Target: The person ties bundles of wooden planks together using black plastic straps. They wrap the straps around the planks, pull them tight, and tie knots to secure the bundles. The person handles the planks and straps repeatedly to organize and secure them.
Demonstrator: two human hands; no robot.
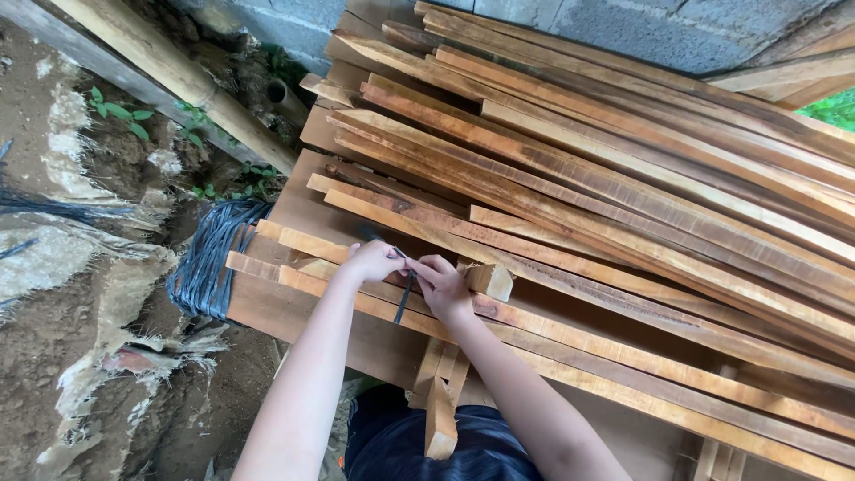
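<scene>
My left hand (372, 262) and my right hand (440, 286) meet over a pile of long wooden slats (570, 205). Both pinch a thin dark strip (404, 294), which hangs down across a slat between the hands. The fingers of both hands are closed on its upper end. A short wooden block (491, 281) lies just right of my right hand. A bundle of dark wire or strapping (209, 258) is wrapped at the left end of the boards, near my left hand.
Thick bamboo poles (178, 76) lean at the upper left over bare soil with small green plants (116, 111). A grey block wall (641, 27) stands behind the pile. Torn sacking (98, 294) lies on the ground at left. Short wood offcuts (439, 401) lie near my body.
</scene>
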